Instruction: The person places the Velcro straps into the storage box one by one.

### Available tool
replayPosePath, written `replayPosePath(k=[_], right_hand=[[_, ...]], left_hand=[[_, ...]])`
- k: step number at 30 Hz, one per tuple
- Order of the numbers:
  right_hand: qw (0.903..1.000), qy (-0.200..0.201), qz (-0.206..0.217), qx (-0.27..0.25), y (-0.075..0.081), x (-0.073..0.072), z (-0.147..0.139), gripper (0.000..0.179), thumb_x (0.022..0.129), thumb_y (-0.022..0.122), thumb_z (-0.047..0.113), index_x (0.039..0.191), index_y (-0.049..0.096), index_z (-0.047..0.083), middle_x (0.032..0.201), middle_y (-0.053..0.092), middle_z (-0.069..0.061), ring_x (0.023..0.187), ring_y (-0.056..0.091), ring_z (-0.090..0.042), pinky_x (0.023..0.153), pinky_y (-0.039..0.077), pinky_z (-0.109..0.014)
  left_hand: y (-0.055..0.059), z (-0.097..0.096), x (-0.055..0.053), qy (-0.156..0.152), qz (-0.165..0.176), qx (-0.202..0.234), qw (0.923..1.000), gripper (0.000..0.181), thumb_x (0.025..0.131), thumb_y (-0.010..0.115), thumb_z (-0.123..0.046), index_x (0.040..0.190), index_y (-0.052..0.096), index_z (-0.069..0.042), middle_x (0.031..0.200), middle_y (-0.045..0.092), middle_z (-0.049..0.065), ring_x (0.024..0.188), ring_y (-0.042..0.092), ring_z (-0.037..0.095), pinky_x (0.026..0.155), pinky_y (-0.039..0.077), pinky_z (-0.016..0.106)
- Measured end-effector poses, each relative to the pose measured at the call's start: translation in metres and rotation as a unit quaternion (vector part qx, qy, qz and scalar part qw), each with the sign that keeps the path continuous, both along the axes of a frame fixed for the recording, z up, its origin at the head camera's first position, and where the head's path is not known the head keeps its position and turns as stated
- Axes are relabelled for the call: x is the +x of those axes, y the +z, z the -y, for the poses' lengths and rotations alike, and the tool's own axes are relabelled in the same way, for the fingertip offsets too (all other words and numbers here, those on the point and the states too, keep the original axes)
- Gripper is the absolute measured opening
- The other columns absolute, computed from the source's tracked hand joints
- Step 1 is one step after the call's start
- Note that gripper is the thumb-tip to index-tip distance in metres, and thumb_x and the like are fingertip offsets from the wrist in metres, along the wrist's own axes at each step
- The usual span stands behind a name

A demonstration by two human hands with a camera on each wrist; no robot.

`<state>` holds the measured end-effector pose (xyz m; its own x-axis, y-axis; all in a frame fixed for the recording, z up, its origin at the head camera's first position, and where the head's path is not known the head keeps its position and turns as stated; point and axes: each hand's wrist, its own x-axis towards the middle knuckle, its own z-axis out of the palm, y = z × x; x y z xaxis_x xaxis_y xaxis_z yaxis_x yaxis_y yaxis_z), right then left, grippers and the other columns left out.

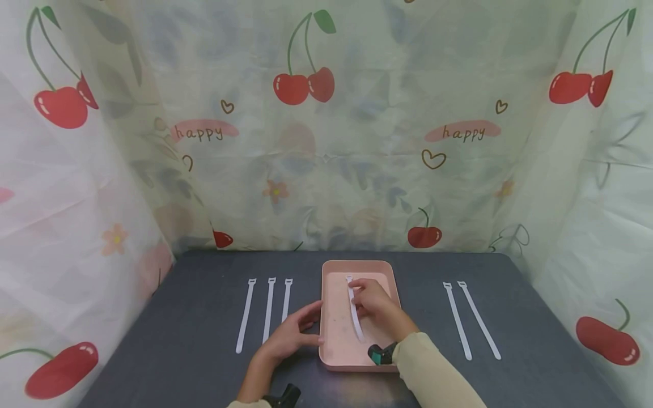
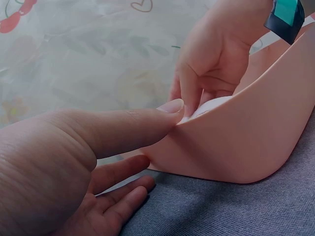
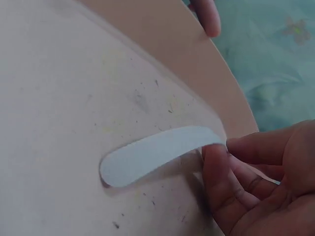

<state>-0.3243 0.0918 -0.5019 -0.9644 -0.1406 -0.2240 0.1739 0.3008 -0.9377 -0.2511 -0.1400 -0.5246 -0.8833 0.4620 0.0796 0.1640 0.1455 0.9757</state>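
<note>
A shallow pink tray [image 1: 334,357] stands on the dark table. Inside it, my right hand [image 1: 374,297] pinches a white hook-and-loop cable tie [image 1: 355,317] between thumb and fingers, near the slotted end. In the right wrist view the free, rounded end of the cable tie [image 3: 147,152] lies on the tray floor, and the strip bows up toward the fingertips. My left hand [image 1: 288,337] is at the tray's left side, thumb and fingers extended; in the left wrist view the thumb [image 2: 133,128] touches the rim and the other fingers [image 2: 123,172] are relaxed beside the outer wall.
Left of the tray lie three more white cable ties [image 1: 246,317], one partly hidden behind the left hand. Two others [image 1: 476,317] lie to the right. A cherry-print curtain [image 1: 326,187] encloses the table at the back and both sides. Small dark specks dot the tray floor.
</note>
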Motion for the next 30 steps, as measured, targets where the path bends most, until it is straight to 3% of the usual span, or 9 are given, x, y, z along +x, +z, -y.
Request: replayPosePath(k=[4, 8, 11, 16, 21, 30], right_hand=[[0.9975, 0.003, -0.031, 0.063, -0.003, -0.001, 0.001, 0.042, 0.085, 0.057, -0.011, 0.126, 0.06, 0.0, 0.083, 0.056, -0.013, 0.046, 0.049, -0.016, 0.041, 0.046, -0.026], [0.9888, 0.009, -0.066, 0.134, -0.004, -0.003, 0.0, 0.041, 0.083, 0.061, -0.01, 0.122, 0.064, 0.001, 0.094, 0.061, -0.015, 0.058, 0.052, -0.019, 0.045, 0.043, -0.025], [0.9765, 0.022, -0.096, 0.192, -0.002, -0.005, -0.002, 0.041, 0.079, 0.066, -0.008, 0.119, 0.066, 0.002, 0.103, 0.063, -0.014, 0.075, 0.055, -0.023, 0.054, 0.044, -0.027], [0.9535, 0.042, -0.129, 0.269, 0.001, -0.006, -0.006, 0.044, 0.074, 0.076, -0.001, 0.117, 0.068, 0.005, 0.116, 0.065, -0.015, 0.096, 0.058, -0.026, 0.081, 0.05, -0.035], [0.9461, 0.054, -0.128, 0.293, 0.002, -0.006, -0.008, 0.046, 0.075, 0.079, 0.005, 0.119, 0.067, 0.006, 0.122, 0.063, -0.016, 0.109, 0.057, -0.028, 0.097, 0.046, -0.043], [0.9438, 0.076, -0.15, 0.284, 0.0, -0.005, -0.009, 0.045, 0.073, 0.079, 0.003, 0.117, 0.069, 0.004, 0.119, 0.065, -0.016, 0.11, 0.058, -0.028, 0.097, 0.045, -0.043]], left_hand=[[0.0, 0.0, 0.0, 0.0, 0.0, 0.0, 1.0, 0.081, 0.079, 0.078, -0.005, 0.149, 0.036, -0.001, 0.144, 0.045, 0.02, 0.133, 0.042, 0.034, 0.111, 0.028, 0.052], [-0.001, 0.0, 0.0, 0.001, 0.003, 0.0, 1.0, 0.081, 0.079, 0.078, -0.005, 0.149, 0.036, -0.002, 0.145, 0.045, 0.019, 0.133, 0.041, 0.033, 0.111, 0.028, 0.051], [0.0, 0.0, 0.0, 0.001, 0.005, -0.001, 1.0, 0.081, 0.079, 0.078, -0.005, 0.149, 0.036, -0.002, 0.145, 0.045, 0.019, 0.133, 0.041, 0.033, 0.111, 0.028, 0.051], [0.001, 0.0, 0.0, 0.003, 0.007, 0.0, 1.0, 0.082, 0.079, 0.078, -0.004, 0.149, 0.036, -0.001, 0.145, 0.045, 0.02, 0.134, 0.041, 0.033, 0.111, 0.027, 0.051], [0.002, 0.0, 0.001, 0.003, 0.008, 0.003, 1.0, 0.082, 0.079, 0.078, -0.003, 0.149, 0.035, 0.0, 0.145, 0.043, 0.021, 0.134, 0.04, 0.035, 0.111, 0.027, 0.052], [0.001, -0.002, 0.001, 0.005, 0.007, 0.006, 0.9999, 0.081, 0.079, 0.078, -0.002, 0.148, 0.036, 0.0, 0.145, 0.044, 0.022, 0.133, 0.041, 0.035, 0.111, 0.027, 0.052]])
